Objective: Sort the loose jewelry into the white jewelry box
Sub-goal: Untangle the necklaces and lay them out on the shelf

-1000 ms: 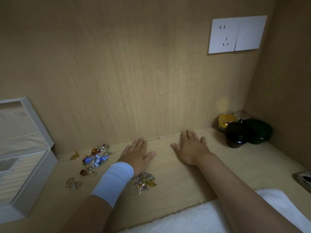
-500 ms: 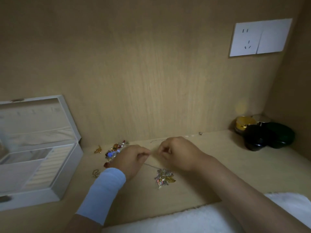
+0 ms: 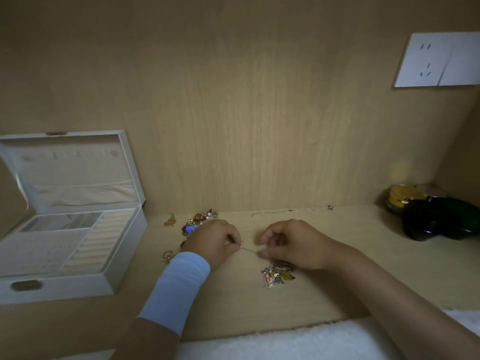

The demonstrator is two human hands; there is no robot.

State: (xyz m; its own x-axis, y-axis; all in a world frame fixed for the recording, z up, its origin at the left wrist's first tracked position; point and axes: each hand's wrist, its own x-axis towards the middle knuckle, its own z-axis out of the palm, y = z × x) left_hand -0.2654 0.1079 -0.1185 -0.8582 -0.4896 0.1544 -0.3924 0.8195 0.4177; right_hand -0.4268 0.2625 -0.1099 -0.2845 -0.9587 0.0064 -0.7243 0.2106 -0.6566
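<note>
Left hand (image 3: pixel 217 242) and right hand (image 3: pixel 293 245) each pinch an end of a thin chain (image 3: pixel 248 251) taut above the worktop (image 3: pixel 337 281) | white jewelry box (image 3: pixel 78 281) open at 9 o'clock | advice: keep light tension, lift clear of the charm pile (image 3: pixel 276 275), lay flat.

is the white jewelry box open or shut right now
Open: the white jewelry box has its lid tilted up against the wall, showing the compartments and ring rolls inside.

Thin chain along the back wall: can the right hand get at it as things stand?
Probably yes. The thin chain lies bare just beyond the right hand, nothing between; but that hand is pinching a fine strand with the left hand.
</note>
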